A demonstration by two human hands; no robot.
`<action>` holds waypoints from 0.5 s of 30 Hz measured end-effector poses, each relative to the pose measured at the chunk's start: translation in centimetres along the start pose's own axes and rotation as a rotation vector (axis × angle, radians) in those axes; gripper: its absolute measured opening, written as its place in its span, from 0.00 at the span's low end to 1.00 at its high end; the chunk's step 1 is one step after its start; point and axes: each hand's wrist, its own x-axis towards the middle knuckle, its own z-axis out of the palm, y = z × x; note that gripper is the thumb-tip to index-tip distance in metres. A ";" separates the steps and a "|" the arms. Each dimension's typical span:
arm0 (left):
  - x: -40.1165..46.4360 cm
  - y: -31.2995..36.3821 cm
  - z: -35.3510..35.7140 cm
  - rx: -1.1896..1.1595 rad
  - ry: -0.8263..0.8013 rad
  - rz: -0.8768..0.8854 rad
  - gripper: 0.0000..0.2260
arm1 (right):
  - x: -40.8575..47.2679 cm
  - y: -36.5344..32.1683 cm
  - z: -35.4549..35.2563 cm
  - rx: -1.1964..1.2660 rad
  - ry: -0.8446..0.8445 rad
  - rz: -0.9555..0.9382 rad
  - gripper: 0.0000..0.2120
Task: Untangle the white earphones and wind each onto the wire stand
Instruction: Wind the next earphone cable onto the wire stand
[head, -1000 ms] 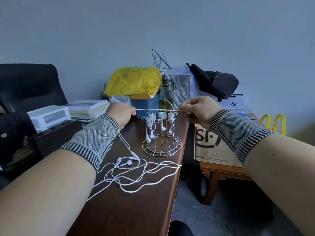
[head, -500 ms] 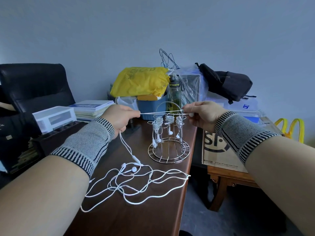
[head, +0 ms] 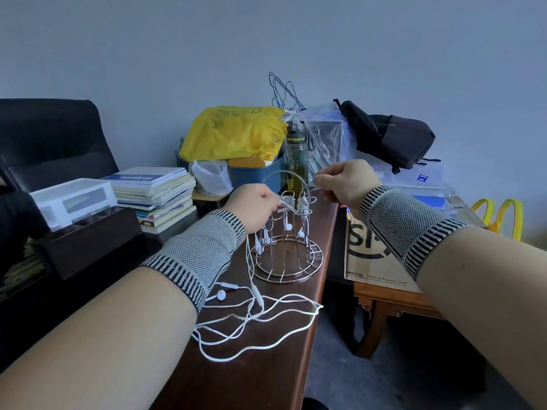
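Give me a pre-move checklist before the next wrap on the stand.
1. Left hand pinches the cord: ok.
2. Right hand pinches the cord: ok, though the cord there is barely visible.
3. Cord between the hands reaches the top of the wire stand: ok.
4. Stand upright on the table: ok.
5. Loose cord on the table untangled: not ok, loops cross.
6. Free prong for this cord: cannot tell.
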 end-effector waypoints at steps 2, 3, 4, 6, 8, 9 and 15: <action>0.0 -0.2 0.5 0.123 0.016 0.010 0.10 | 0.0 0.2 -0.1 0.021 0.005 -0.004 0.08; 0.0 -0.4 0.8 0.141 0.001 0.006 0.10 | 0.0 0.3 -0.1 0.032 0.005 -0.004 0.07; 0.0 -0.7 1.0 0.145 -0.010 0.000 0.11 | -0.1 0.4 -0.1 0.041 0.002 0.001 0.06; 0.1 -1.2 1.3 0.151 0.001 -0.008 0.14 | -0.1 0.7 0.1 0.067 -0.009 0.021 0.05; 0.4 -1.6 1.4 0.183 0.024 -0.012 0.14 | 0.0 1.0 0.4 0.103 -0.013 0.038 0.05; 0.7 -1.8 1.4 0.205 0.034 -0.009 0.12 | 0.1 1.2 0.6 0.110 -0.019 0.042 0.07; 1.2 -3.0 1.1 0.376 0.087 0.022 0.11 | -0.2 1.8 1.2 0.140 -0.112 0.059 0.12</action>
